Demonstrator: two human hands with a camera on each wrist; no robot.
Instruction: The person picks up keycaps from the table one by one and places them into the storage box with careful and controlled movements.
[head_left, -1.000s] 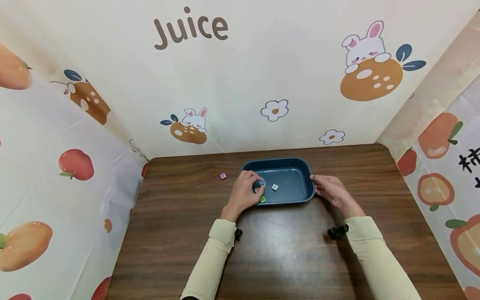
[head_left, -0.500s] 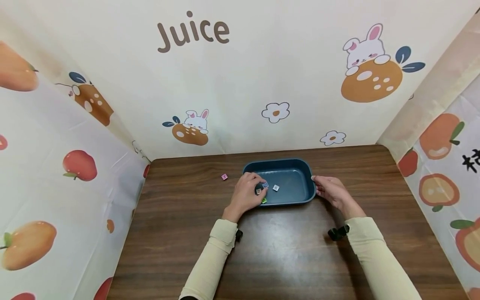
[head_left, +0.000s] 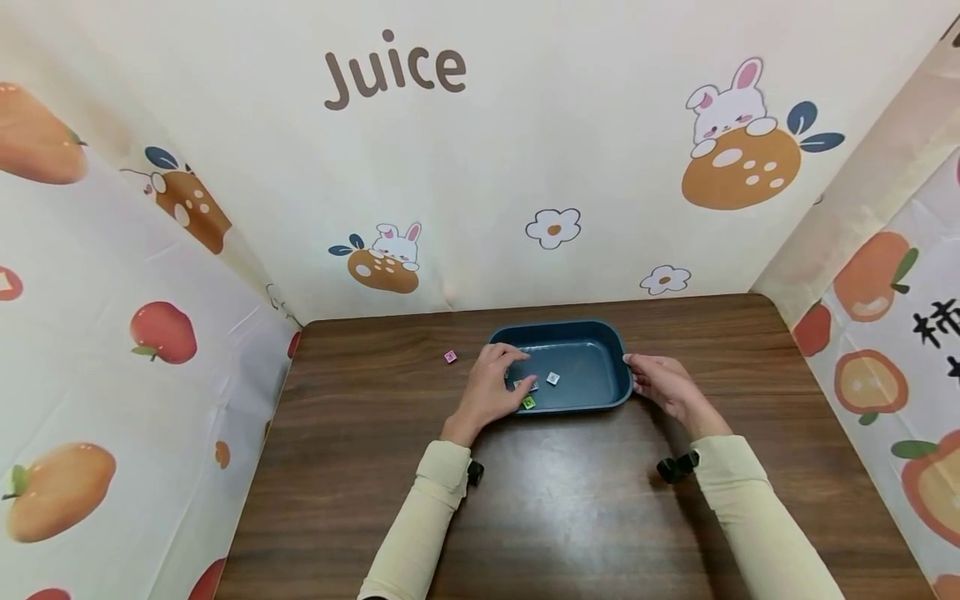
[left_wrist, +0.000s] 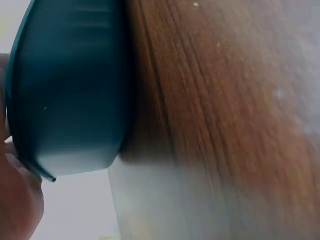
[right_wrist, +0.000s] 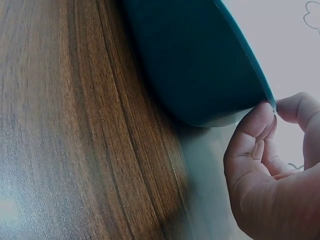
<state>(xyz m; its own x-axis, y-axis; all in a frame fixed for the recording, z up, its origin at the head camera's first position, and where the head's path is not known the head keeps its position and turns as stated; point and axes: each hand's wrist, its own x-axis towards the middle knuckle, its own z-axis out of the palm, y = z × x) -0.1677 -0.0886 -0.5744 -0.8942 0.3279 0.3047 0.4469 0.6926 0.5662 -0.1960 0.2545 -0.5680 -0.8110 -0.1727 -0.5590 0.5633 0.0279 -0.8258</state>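
A dark blue rectangular tray (head_left: 592, 362) stands on the table in the head view. My left hand (head_left: 489, 390) is over its left end, thumb and fingers parted with nothing held between them. Inside lie a white cube (head_left: 552, 378), a green cube (head_left: 528, 402) and, by the thumb, a bluish cube (head_left: 534, 386) and another one, both partly hidden. My right hand (head_left: 663, 382) pinches the tray's right rim between thumb and fingers, plain in the right wrist view, where the tray's outer wall (right_wrist: 200, 65) shows.
A pink cube (head_left: 450, 357) lies on the wooden table (head_left: 360, 467), left of the tray. A printed curtain (head_left: 480, 167) rises behind the table's back edge, and more printed cloth hangs on both sides.
My left thumb and fingers have parted and let go of the bluish cube, which now lies in the tray. My right hand keeps its pinch on the rim.
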